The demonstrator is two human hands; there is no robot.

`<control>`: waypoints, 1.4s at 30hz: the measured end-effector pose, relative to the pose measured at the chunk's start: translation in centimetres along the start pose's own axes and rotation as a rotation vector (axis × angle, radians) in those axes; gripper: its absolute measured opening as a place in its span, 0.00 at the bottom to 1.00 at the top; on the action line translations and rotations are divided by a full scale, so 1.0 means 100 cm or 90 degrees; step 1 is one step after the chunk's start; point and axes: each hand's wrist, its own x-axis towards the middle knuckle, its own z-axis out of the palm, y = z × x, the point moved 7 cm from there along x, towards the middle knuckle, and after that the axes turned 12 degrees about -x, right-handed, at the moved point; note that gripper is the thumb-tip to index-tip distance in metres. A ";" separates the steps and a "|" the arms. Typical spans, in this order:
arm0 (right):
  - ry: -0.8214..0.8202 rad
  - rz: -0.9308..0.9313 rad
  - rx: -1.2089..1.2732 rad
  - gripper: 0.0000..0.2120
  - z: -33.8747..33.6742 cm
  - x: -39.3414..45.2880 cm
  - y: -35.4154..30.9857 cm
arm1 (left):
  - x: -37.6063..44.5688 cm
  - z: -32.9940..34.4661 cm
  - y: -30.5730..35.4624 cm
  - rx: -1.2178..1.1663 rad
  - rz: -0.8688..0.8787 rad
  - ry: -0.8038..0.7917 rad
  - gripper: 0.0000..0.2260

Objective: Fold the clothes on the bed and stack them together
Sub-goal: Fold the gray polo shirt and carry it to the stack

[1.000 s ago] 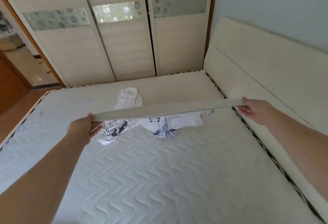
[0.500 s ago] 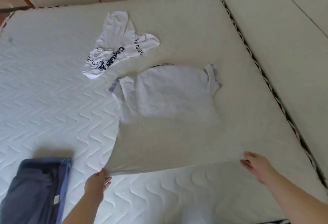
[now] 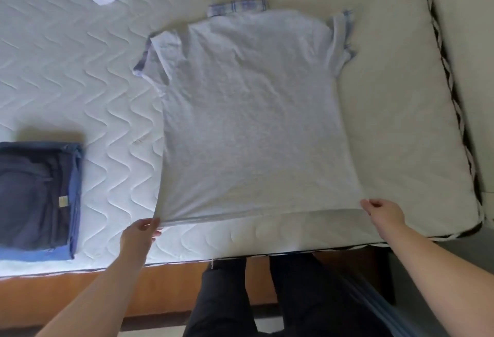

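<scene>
Left hand (image 3: 139, 232) and right hand (image 3: 382, 212) pinch the shirt (image 3: 254, 112) hem corners — folded stack (image 3: 37, 197) lies left of them on the mattress (image 3: 401, 128).

Matt cloth shirt (image 3: 251, 112) (soft), quilted mattress (image 3: 80, 75).

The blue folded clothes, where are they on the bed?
In the head view, the blue folded clothes sit at the left near edge of the mattress, to the left of the spread grey shirt and the left hand.
</scene>
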 end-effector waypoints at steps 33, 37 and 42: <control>-0.011 0.117 -0.308 0.16 0.041 -0.021 0.056 | -0.032 0.003 -0.101 0.255 -0.095 0.060 0.12; 0.098 0.077 -0.266 0.19 0.038 -0.029 0.022 | -0.033 0.017 -0.068 0.241 -0.026 0.110 0.09; 0.218 -0.169 -0.236 0.24 0.059 -0.041 -0.054 | -0.026 0.071 0.006 0.304 0.212 0.063 0.10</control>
